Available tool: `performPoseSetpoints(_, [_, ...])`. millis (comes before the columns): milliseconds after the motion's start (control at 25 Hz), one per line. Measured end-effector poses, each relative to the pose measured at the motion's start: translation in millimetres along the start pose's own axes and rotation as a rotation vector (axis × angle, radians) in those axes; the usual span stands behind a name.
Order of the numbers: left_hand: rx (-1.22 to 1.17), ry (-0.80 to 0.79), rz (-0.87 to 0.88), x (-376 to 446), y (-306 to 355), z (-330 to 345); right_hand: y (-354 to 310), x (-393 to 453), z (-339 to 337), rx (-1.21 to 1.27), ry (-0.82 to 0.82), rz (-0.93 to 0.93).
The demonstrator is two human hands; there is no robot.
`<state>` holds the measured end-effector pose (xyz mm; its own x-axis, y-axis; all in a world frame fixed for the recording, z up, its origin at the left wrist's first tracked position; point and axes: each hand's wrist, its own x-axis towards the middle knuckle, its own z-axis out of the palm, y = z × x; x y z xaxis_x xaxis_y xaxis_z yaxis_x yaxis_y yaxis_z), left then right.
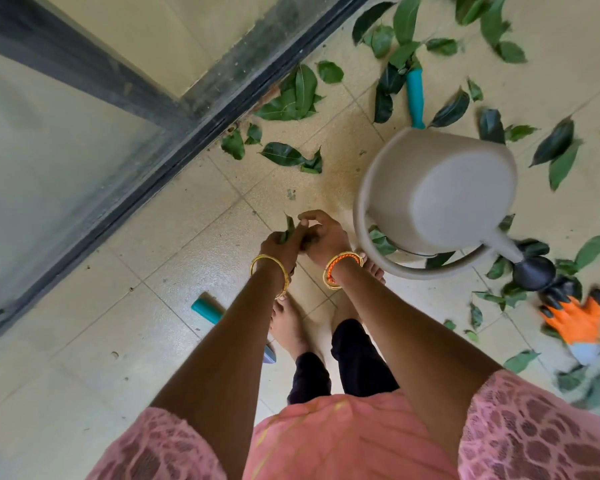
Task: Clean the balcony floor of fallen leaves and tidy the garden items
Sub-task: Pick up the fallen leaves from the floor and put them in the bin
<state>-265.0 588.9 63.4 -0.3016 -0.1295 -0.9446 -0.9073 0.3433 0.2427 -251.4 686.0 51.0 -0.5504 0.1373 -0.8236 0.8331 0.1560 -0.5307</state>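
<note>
Because loose leaves are awkward to carry one at a time, the person seems to be bunching them between both hands over the tiled floor (174, 237); the left hand (279, 242) grasps a green leaf (287, 228) that sticks up past its fingers, and the right hand (321, 237), fingers curled and touching the left, appears to pinch more leaf between them, though what it grips is mostly hidden; both hang low, near the bare feet, probably so each new leaf can be added without straightening up. Most fallen leaves still lie on the floor: a cluster (297, 95) far and left against the dark door track (174, 143), a scatter at the far right (492, 26), and more on the right around the orange glove (575, 320). Among the garden items, the grey watering can (437, 199) stands just right of the hands, its spout pointing right toward the glove; a teal-handled tool (415, 95) lies beyond it, partly under leaves; another teal handle (207, 310) lies near and left, half hidden by the left forearm. By my judgement the task is at an early stage, with leaves coming before the tools.
</note>
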Motion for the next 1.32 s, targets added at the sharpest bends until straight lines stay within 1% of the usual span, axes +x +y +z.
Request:
performPoseSetpoints(80, [0.065,-0.019,0.040,-10.5,2.9,-2.1,-9.6,-12.3,-3.6,-0.026,-0.077,-0.048])
performPoseSetpoints(160, [0.060,-0.002,0.036,-21.6,7.5,-6.0,-16.4,-23.7,-6.7,-0.002,-0.129,-0.063])
performPoseSetpoints(240, [0.060,0.030,0.037,-30.0,14.4,-8.7,-23.7,-32.6,-8.9,0.077,-0.106,-0.029])
performPoseSetpoints(280, [0.058,0.050,0.030,-32.6,18.0,-9.0,-27.7,-35.8,-10.7,0.155,-0.080,0.008])
performPoseSetpoints(360, [0.013,0.072,-0.051,-37.3,26.7,-8.7,-34.3,-39.9,-13.9,0.274,-0.033,0.071])
performPoseSetpoints(440, [-0.097,0.051,-0.164,-42.5,37.0,-9.5,-40.2,-41.3,-16.9,0.219,0.009,0.067])
performPoseSetpoints(520, [-0.147,0.038,-0.195,-45.2,47.6,-11.2,-48.5,-39.5,-20.5,0.092,0.019,0.070])
performPoseSetpoints(560, [-0.145,0.026,-0.201,-45.6,53.1,-13.0,-53.7,-37.6,-23.1,0.066,-0.007,0.095])
performPoseSetpoints(600, [-0.136,0.012,-0.208,-45.2,58.7,-15.0,-58.8,-34.6,-26.8,0.100,-0.064,0.133])
performPoseSetpoints(680, [-0.133,-0.010,-0.222,-39.6,67.0,-23.4,-71.3,-26.0,-35.7,0.348,-0.206,0.234])
performPoseSetpoints(720, [-0.145,-0.022,-0.227,-35.5,70.2,-29.2,-77.0,-20.1,-40.5,0.462,-0.229,0.261])
performPoseSetpoints(760, [-0.163,-0.025,-0.228,-29.0,72.1,-35.3,-78.7,-8.9,-42.9,0.502,-0.201,0.268])
performPoseSetpoints(800, [-0.174,-0.013,-0.217,-23.7,74.6,-41.3,-79.5,4.3,-44.3,0.462,-0.140,0.256])
performPoseSetpoints(880, [-0.169,0.056,-0.188,-12.8,77.0,-51.1,-77.0,34.3,-40.9,0.218,0.000,0.205])
performPoseSetpoints(960, [-0.160,0.090,-0.171,2.4,76.6,-56.6,-76.4,61.0,-31.7,-0.036,0.055,0.172])
performPoseSetpoints(1040, [-0.110,0.109,-0.194,19.9,74.1,-58.4,-75.1,86.2,-23.5,-0.163,0.107,0.184])
performPoseSetpoints(1120, [-0.072,0.122,-0.206,33.9,72.8,-59.7,-72.6,107.8,-14.0,-0.196,0.175,0.232])
performPoseSetpoints(1200, [-0.099,0.141,-0.195,51.0,71.2,-61.6,-69.3,126.6,3.6,-0.190,0.261,0.259])
performPoseSetpoints(1320, [-0.121,0.147,-0.190,73.5,69.6,-66.2,-60.0,144.9,30.8,-0.218,0.382,0.193])
